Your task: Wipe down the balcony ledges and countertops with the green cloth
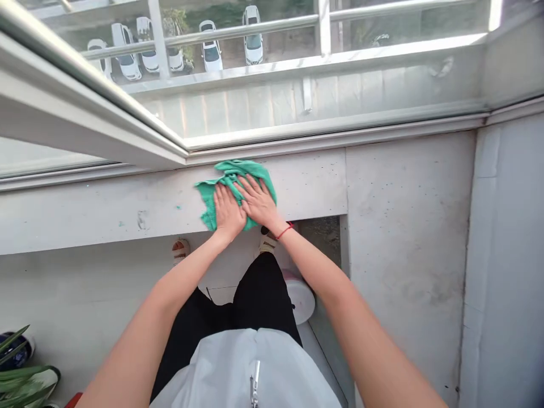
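A green cloth [208,195] lies bunched on the white windowsill [310,181], close under the window frame. On its lower middle part rests my left hand [228,208], flat with fingers stretched out. My right hand [258,201] presses flat on the cloth just to the right, its fingers spread and pointing up and left. The two hands touch near the thumbs. A red string bracelet [284,231] circles my right wrist. Dark specks and smudges [141,220] mark the sill on both sides of the cloth.
A window frame [297,136] runs behind the sill, with railings and parked cars outside far below. To the right is a wide white ledge [408,226] beside a wall. A round white-lidded container [301,300] stands by my leg. Potted plants [25,374] are at lower left.
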`<action>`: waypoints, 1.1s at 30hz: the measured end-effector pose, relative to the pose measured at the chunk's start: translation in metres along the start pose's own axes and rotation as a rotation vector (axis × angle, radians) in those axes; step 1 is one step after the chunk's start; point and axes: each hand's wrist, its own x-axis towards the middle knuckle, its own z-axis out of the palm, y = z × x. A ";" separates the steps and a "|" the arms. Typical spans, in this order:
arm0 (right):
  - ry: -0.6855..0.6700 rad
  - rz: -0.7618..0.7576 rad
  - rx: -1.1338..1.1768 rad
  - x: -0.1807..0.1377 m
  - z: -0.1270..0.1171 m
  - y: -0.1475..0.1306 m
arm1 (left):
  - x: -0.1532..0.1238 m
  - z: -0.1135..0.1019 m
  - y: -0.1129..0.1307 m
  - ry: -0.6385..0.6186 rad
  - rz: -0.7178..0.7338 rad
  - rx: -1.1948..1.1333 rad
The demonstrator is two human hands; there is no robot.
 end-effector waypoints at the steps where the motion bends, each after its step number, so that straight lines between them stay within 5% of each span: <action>1: 0.019 0.058 -0.013 -0.026 -0.012 0.038 | 0.007 0.013 0.041 -0.031 0.083 -0.021; 6: 0.122 0.401 -0.097 -0.137 -0.063 0.192 | 0.036 0.068 0.209 -0.109 0.512 -0.116; 10: 0.356 0.764 -0.059 -0.160 -0.070 0.217 | 0.045 0.077 0.254 -0.171 0.662 -0.081; 13: 0.358 0.773 -0.034 -0.139 -0.057 0.180 | 0.039 0.068 0.230 -0.213 0.619 -0.044; 17: 0.233 0.562 0.016 -0.091 -0.027 0.091 | 0.015 0.041 0.135 -0.231 0.448 0.007; 22: 0.015 -0.067 0.058 0.015 0.007 -0.044 | -0.021 -0.011 -0.037 -0.079 -0.009 0.089; 25: -0.116 -0.462 -0.060 0.081 0.008 -0.098 | -0.025 -0.035 -0.105 0.092 -0.229 0.089; 27: -0.135 -0.560 -0.095 0.104 0.000 -0.104 | -0.014 -0.040 -0.110 0.168 -0.339 0.083; 29: -0.123 -0.526 -0.064 0.101 -0.012 -0.080 | 0.004 -0.032 -0.080 0.189 -0.402 0.095; 33: -0.093 -0.257 0.062 0.029 -0.051 0.039 | 0.041 0.010 0.057 0.036 -0.238 0.081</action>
